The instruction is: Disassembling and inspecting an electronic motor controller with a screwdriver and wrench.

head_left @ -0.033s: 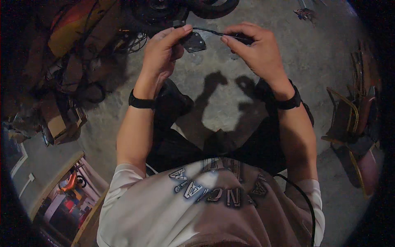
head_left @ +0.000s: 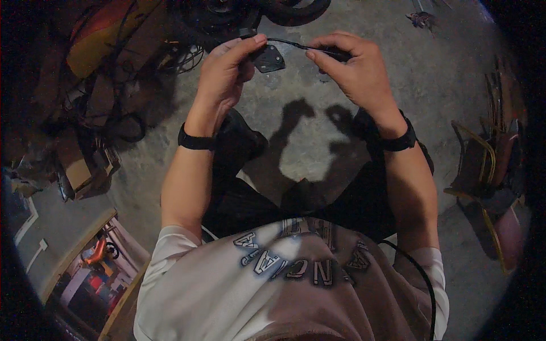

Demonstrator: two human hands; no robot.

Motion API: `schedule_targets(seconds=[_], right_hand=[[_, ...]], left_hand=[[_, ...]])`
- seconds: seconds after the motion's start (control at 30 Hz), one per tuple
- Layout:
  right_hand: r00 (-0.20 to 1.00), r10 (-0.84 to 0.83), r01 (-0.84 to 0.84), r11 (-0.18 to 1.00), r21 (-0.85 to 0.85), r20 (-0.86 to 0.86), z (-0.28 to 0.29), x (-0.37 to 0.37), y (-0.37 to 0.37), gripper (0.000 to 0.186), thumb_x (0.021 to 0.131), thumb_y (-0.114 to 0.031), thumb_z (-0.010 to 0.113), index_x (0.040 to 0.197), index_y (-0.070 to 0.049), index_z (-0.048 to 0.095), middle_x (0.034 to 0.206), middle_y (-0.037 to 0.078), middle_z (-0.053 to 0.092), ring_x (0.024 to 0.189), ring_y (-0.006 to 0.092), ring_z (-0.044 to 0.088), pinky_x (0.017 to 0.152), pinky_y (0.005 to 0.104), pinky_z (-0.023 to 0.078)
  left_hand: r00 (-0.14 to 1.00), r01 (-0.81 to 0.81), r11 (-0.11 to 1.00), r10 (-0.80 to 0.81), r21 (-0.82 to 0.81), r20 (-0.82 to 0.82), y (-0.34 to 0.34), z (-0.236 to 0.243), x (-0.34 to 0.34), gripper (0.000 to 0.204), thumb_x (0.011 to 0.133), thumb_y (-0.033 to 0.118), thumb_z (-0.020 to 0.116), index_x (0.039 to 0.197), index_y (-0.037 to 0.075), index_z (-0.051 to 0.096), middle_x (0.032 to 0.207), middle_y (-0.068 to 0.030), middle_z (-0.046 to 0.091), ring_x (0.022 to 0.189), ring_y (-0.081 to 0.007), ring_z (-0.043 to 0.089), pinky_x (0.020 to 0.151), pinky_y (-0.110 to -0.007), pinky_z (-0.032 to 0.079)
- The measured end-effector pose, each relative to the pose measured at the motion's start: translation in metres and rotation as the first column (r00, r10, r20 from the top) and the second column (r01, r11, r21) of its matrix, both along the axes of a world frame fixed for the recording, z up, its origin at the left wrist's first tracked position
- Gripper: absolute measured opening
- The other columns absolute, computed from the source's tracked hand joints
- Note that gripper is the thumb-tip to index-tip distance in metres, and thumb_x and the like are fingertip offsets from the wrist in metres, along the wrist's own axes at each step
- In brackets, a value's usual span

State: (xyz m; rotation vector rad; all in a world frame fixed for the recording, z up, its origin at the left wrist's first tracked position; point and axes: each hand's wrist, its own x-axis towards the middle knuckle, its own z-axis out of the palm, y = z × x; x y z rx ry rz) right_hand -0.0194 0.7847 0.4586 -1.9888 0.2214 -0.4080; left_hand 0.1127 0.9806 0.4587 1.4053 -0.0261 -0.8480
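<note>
A thin black cable (head_left: pixel 289 42) spans the gap between my two hands, bowed slightly upward. My left hand (head_left: pixel 224 71) is closed, with thumb and fingers pinching the cable's left end. Just beside its fingertips sits a flat black plate (head_left: pixel 269 59) with a few small bright screws or holes; whether that hand also grips it, I cannot tell. My right hand (head_left: pixel 358 71) pinches the cable's other end between thumb and forefinger. A darker, thicker black piece (head_left: pixel 339 54) shows within its curled fingers, partly hidden.
Black tyre-like rings (head_left: pixel 296 12) lie on the grey concrete floor (head_left: pixel 307 85) beyond my hands. A dark heap with cables and cardboard (head_left: pixel 74 162) spreads along the left. Yellow-edged frames or chairs (head_left: pixel 489 165) stand at right. An orange item (head_left: pixel 98 253) shows at lower left.
</note>
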Motion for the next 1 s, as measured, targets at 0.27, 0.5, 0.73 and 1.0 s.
schedule_targets(seconds=[0.27, 0.5, 0.73, 1.0], right_hand=[[0.992, 0.003, 0.027, 0.974, 0.225, -0.13, 0.005, 0.0, 0.001, 0.018, 0.087, -0.018, 0.074, 0.096, -0.002, 0.076, 0.083, 0.007, 0.072, 0.068, 0.0105, 0.066, 0.065, 0.0279, 0.052], [0.996, 0.026, 0.028, 0.826, 0.563, -0.087, -0.001, 0.002, -0.003, 0.022, 0.086, -0.016, 0.078, 0.098, 0.002, 0.075, 0.084, 0.006, 0.072, 0.071, 0.0115, 0.066, 0.065, 0.0245, 0.052], [0.999, -0.006, -0.04, 0.558, 0.829, 0.053, -0.001, 0.006, 0.011, 0.021, 0.085, -0.012, 0.078, 0.1, 0.002, 0.073, 0.087, 0.009, 0.072, 0.075, 0.0136, 0.067, 0.069, 0.0264, 0.055], [0.999, -0.032, 0.031, 0.798, 0.602, -0.01, -0.008, 0.007, 0.018, 0.023, 0.085, -0.011, 0.079, 0.103, 0.003, 0.073, 0.085, 0.007, 0.073, 0.074, 0.0115, 0.068, 0.07, 0.0253, 0.055]], left_hand=[[0.992, -0.045, 0.999, 0.043, -0.015, -0.121, -0.003, 0.002, -0.003, 0.019, 0.085, 0.027, 0.079, 0.088, 0.01, 0.071, 0.072, 0.0062, 0.06, 0.052, -0.0036, 0.042, 0.048, -0.023, 0.028], [0.959, -0.053, 0.991, 0.016, -0.122, -0.283, -0.008, -0.004, -0.007, 0.017, 0.086, 0.027, 0.078, 0.086, 0.014, 0.068, 0.072, 0.0058, 0.059, 0.051, -0.0039, 0.039, 0.048, -0.023, 0.027], [0.941, -0.055, 0.994, 0.018, -0.099, -0.339, -0.009, -0.01, -0.004, 0.017, 0.086, 0.029, 0.077, 0.088, 0.016, 0.066, 0.073, 0.0063, 0.059, 0.052, -0.0029, 0.04, 0.047, -0.023, 0.025], [0.966, -0.019, 0.997, -0.001, -0.076, -0.259, -0.012, -0.007, -0.007, 0.018, 0.087, 0.03, 0.077, 0.088, 0.015, 0.067, 0.074, 0.0066, 0.06, 0.055, -0.0034, 0.042, 0.05, -0.023, 0.028]])
